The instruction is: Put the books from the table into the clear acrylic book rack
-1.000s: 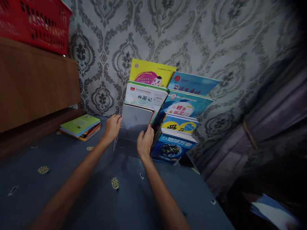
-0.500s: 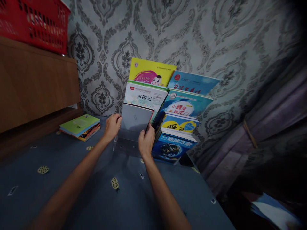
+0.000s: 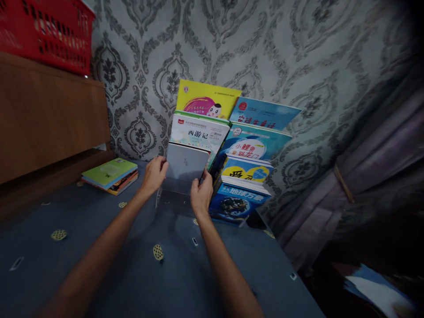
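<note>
A grey book stands upright in the front left part of a clear stand. My left hand, fingers curled, is at the stand's left side, by the book's left edge; what its fingers grip is too small to tell. My right hand is closed at the grey book's right edge. Behind the grey book rise a white book and a yellow book. To the right, several blue books stand in tiers, with a globe book in front and a yellow-and-blue book behind it.
A small stack of books with a green cover lies on the blue tablecloth at the left. Beyond it are a wooden cabinet and a red basket. Patterned wall stands behind; a curtain hangs at the right.
The view has shifted very slightly. Both hands keep their places at the sides of the grey book, and the books stand as before.
</note>
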The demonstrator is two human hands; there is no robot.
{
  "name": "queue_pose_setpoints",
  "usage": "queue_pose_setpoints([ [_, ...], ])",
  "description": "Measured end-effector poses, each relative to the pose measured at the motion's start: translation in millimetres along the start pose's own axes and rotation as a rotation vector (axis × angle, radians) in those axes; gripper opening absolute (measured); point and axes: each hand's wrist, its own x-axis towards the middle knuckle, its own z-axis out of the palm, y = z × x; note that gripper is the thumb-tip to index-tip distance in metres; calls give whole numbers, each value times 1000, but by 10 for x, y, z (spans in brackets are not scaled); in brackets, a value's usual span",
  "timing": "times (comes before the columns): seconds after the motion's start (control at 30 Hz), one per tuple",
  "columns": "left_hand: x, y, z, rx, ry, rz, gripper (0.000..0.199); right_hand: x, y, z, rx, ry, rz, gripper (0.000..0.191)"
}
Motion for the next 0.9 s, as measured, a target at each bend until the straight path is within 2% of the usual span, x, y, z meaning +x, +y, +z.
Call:
queue_pose_setpoints([
  [0.27, 7, -27, 12, 1, -4, -12, 21, -2, -12, 2, 15, -8, 11, 49],
  [0.6, 3, -25, 11, -29, -15, -26, 23, -21, -31, 24, -51, 24, -43, 49],
  [0.9, 17, -10, -54, 43, -10, 32, 23, -1, -58, -14, -54, 14, -25, 51],
])
